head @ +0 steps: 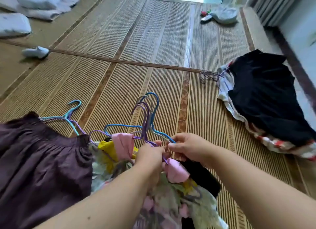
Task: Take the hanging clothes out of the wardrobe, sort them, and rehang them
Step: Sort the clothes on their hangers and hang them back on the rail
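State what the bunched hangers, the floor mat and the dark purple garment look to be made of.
Hangers: thin wire, probably plastic-coated metal, judging by the slim bent hooks in matte blue, purple and grey.
Floor mat: woven bamboo or rush, likely; fine parallel slats, slight sheen.
Dark purple garment: soft woven cloth, perhaps cotton; matte with gathered pleats.

Floor mat (153,40): woven plant fibre, ribbed, dull sheen.
Hangers (148,112): thin wire, probably plastic-coated, matt blue and purple.
Plum garment (42,160): gathered cloth, matt, creased.
Pink cloth (123,143): smooth, slight sheen.
Black garment (263,95): soft, matt cloth.
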`<state>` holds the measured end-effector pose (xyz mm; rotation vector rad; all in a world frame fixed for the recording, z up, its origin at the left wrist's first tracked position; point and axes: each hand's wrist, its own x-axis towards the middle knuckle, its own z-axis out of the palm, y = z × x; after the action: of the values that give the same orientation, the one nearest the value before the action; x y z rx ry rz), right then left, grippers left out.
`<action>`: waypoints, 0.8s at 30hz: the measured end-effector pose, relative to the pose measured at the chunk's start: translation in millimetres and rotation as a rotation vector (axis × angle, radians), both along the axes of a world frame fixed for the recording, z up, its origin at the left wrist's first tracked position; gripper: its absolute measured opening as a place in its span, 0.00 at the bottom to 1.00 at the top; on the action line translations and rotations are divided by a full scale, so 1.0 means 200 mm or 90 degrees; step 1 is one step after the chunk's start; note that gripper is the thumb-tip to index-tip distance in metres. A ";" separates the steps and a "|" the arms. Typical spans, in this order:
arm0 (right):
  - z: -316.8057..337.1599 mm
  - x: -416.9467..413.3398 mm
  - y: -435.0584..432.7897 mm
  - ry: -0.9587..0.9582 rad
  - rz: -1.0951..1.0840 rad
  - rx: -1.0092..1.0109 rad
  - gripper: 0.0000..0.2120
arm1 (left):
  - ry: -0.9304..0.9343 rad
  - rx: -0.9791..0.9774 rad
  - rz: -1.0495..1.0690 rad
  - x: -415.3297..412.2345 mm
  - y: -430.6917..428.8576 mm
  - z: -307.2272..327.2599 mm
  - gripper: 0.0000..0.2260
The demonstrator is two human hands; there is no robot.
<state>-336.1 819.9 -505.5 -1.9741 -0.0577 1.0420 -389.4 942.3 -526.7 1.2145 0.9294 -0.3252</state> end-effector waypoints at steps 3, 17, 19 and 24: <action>0.20 -0.11 -0.03 0.036 -0.024 0.017 0.06 | -0.044 -0.010 -0.019 -0.14 0.00 0.16 0.11; 1.11 -0.70 -0.02 -0.163 -0.092 -0.105 0.08 | -0.130 0.035 -0.141 -0.81 0.10 1.10 0.14; 1.21 -0.72 -0.01 -0.197 -0.075 -0.117 0.08 | -0.145 0.053 -0.142 -0.88 0.12 1.21 0.14; 1.49 -0.78 0.04 -0.168 -0.044 0.007 0.12 | -0.174 0.069 -0.086 -1.01 0.15 1.48 0.13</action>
<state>-492.9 827.0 -208.2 -2.0779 -0.1385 0.7303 -591.7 972.9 -230.9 1.3860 0.6359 -0.2112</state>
